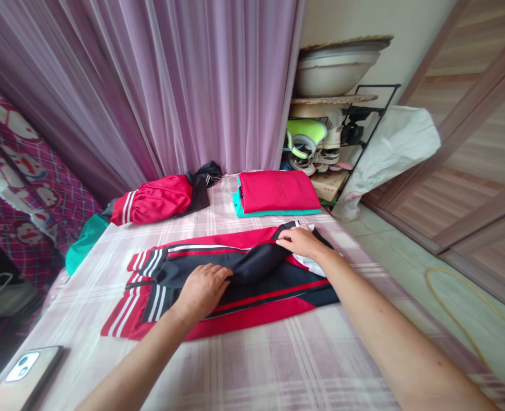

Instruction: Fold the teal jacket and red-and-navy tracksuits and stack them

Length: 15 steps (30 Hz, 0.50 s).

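Note:
A pair of black and red track pants lies stretched across the bed, its white-striped cuffs to the left and the waist, with some white lining showing, to the right. My left hand is on the upper leg around its middle, fingers curled onto the black cloth; the fingertips are partly hidden. Near the waist, my right hand pinches the far edge of the fabric. The black cloth between the two hands is raised in a loose fold.
Behind the pants lie a folded red and teal stack and a red and black garment. A phone rests at the bed's near left corner. Past the bed's right side stand a shoe rack and a white bag.

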### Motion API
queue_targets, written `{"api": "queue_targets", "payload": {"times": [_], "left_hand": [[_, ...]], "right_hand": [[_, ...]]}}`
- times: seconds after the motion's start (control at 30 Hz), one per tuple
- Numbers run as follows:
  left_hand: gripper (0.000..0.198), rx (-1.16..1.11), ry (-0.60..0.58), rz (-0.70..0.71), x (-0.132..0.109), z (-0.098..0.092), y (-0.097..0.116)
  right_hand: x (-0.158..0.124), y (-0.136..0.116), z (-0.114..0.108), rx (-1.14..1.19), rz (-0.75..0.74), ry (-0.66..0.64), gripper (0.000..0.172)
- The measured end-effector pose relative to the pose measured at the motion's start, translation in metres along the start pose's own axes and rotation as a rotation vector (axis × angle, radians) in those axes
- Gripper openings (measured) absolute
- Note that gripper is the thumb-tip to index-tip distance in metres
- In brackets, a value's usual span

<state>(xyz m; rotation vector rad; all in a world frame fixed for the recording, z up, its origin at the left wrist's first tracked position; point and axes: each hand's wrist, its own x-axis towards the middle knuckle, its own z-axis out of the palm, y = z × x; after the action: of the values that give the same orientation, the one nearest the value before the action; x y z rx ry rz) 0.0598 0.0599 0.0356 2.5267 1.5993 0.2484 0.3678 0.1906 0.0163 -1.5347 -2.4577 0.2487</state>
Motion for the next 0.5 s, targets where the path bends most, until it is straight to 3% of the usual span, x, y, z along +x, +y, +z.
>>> {"api": "queue_targets", "payload": {"times": [0.17,0.3,0.37,0.5], "left_hand": [[0.036,-0.212,0.169,-0.285,0.029,-0.014,-0.032],[0.055,-0.396,0.082,-0.343,0.050,-0.017,-0.065],[0.059,-0.349,0.037,-0.343,0.052,-0.016,-0.080],[0.045,0.019,-0.004,-0.289,0.043,-0.017,-0.103]], "right_hand": [[0.015,-0.005,-0.005,0.050,0.170,0.126,0.028],[0.026,-0.012,-0.005,0.017,0.245,0.138,0.028],[0.027,-0.012,-0.005,0.075,0.214,0.121,0.027],[0.017,0.001,-0.009,0.284,0.036,0.045,0.022]]}}
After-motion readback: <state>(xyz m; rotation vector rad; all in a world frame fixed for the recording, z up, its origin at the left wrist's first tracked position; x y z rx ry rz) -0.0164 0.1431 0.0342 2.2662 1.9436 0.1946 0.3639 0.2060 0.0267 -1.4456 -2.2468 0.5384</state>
